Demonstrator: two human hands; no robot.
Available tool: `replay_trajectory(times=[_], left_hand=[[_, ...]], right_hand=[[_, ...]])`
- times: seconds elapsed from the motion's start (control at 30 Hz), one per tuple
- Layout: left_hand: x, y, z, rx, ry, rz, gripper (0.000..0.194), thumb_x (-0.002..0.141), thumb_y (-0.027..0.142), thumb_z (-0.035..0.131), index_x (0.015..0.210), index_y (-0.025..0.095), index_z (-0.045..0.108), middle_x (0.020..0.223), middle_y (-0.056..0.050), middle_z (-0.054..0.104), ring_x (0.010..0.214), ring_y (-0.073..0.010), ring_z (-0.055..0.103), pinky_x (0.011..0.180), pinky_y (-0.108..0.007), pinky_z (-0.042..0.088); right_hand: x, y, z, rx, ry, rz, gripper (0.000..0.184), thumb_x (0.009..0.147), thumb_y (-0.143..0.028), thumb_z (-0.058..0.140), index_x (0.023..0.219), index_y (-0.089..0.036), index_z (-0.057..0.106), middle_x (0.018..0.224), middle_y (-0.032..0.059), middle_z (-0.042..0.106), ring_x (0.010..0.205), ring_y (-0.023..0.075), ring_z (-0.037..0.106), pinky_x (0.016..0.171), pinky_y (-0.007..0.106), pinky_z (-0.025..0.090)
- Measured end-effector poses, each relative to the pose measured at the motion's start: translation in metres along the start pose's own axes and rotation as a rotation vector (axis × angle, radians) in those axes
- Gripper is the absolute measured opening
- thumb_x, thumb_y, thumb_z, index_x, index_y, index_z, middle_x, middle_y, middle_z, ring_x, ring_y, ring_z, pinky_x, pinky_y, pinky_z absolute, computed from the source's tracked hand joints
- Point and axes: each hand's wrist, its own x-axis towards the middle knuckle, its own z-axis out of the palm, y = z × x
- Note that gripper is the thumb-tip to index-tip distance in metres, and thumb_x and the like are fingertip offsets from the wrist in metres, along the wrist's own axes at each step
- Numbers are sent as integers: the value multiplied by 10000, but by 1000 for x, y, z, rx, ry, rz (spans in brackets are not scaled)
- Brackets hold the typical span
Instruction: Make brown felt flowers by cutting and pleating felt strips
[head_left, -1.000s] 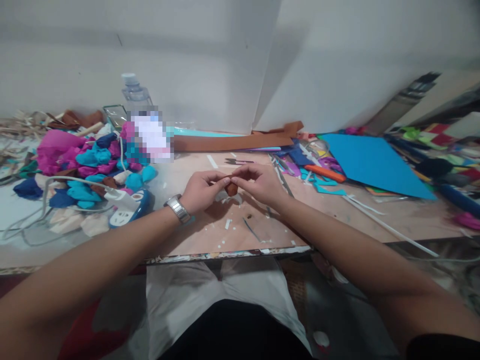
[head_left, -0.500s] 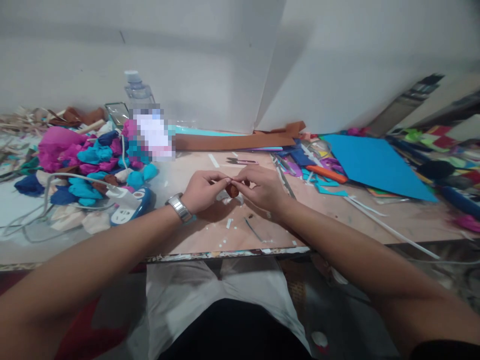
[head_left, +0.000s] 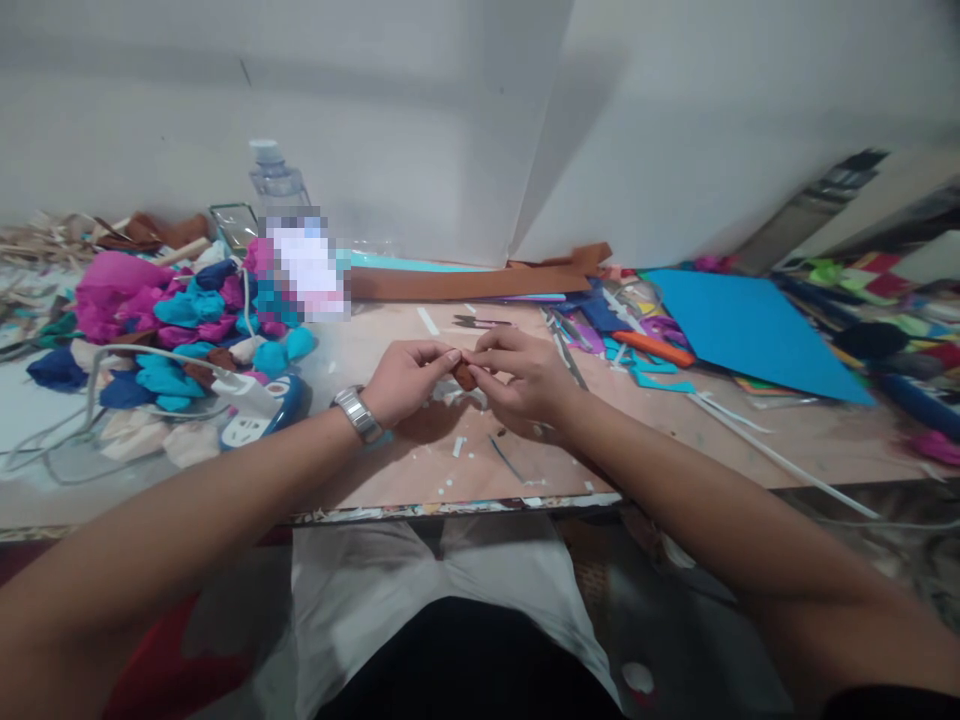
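A small brown piece [head_left: 466, 376] is between the two hands, over the wooden table [head_left: 412, 475]. The left hand [head_left: 405, 382] pinches it with thumb and finger; the right hand [head_left: 529, 378] pinches it also, its other fingers bent. White scraps [head_left: 458, 447] lie on the surface nearby. Farther back is a long brown strip [head_left: 465, 285]. At left there is a heap of crumpled coloured pieces [head_left: 187, 308], at right a blue sheet [head_left: 757, 335]. Behind the table stands a pale wall [head_left: 375, 120].

left hand [head_left: 405, 382], right hand [head_left: 534, 378], close together; pinching
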Motion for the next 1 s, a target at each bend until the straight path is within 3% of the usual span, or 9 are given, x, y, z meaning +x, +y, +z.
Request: replay_trajectory(times=[0.17, 0.37, 0.47, 0.63, 1.0], left_hand=[[-1, 4, -1, 50, -15, 42, 368, 929, 499, 708, 890, 156, 834, 798, -78, 805, 529, -100, 513, 512, -234, 381], [0, 3, -2, 122, -15, 104, 369, 933, 496, 710, 933, 151, 839, 848, -92, 817, 617, -124, 587, 578, -237, 423], [0, 2, -3, 152, -14, 69, 382, 934, 510, 702, 957, 154, 839, 764, -71, 789, 546, -113, 548, 520, -234, 384], [1, -1, -5, 179, -22, 54, 390, 939, 520, 694, 960, 155, 830, 701, -52, 748, 509, -106, 526, 484, -223, 373], [2, -3, -4, 85, -52, 66, 378, 950, 513, 689, 940, 152, 801, 837, -84, 801, 541, -107, 554, 503, -227, 401]], right_hand=[[2, -2, -3, -21, -22, -26, 219, 1004, -290, 615, 932, -224, 811, 949, 90, 740, 840, 200, 693, 742, 330, 552], [7, 0, -4, 159, -16, 162, 116, 932, -271, 692, 903, -212, 788, 803, 38, 754, 681, 166, 638, 682, 305, 523], [8, -1, -4, 224, -49, 234, 124, 926, -262, 692, 909, -203, 800, 792, 34, 778, 666, 156, 651, 651, 281, 509], [8, -2, -4, 262, -85, 305, 158, 941, -253, 680, 891, -197, 819, 778, 28, 793, 656, 143, 660, 625, 256, 487], [10, -4, -5, 377, -104, 425, 199, 892, -312, 703, 954, -174, 832, 811, 53, 804, 649, 150, 648, 597, 257, 474]])
